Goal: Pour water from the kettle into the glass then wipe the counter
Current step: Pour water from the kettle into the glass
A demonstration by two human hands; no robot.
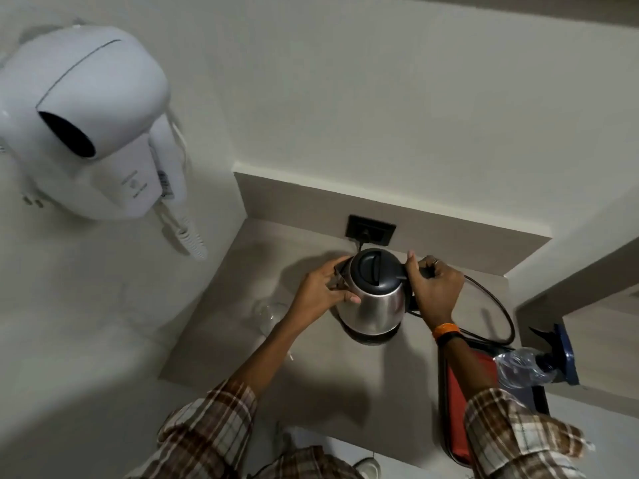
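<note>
Stainless steel kettle (375,295) is sitting on its base on the desk (242,340), cord (498,305) plugged into the wall socket (370,230) behind it. Right hand (434,288) has its fingers clamped on the black handle, left hand (325,288) is pressed against the spout side, fingers curled on the body. The glass (268,314) stands just left of the kettle, partly behind the left forearm, hard to make out. My worry: that forearm hangs right over the glass, so lifting could knock it. If the water's hot, the bare metal could burn too.
</note>
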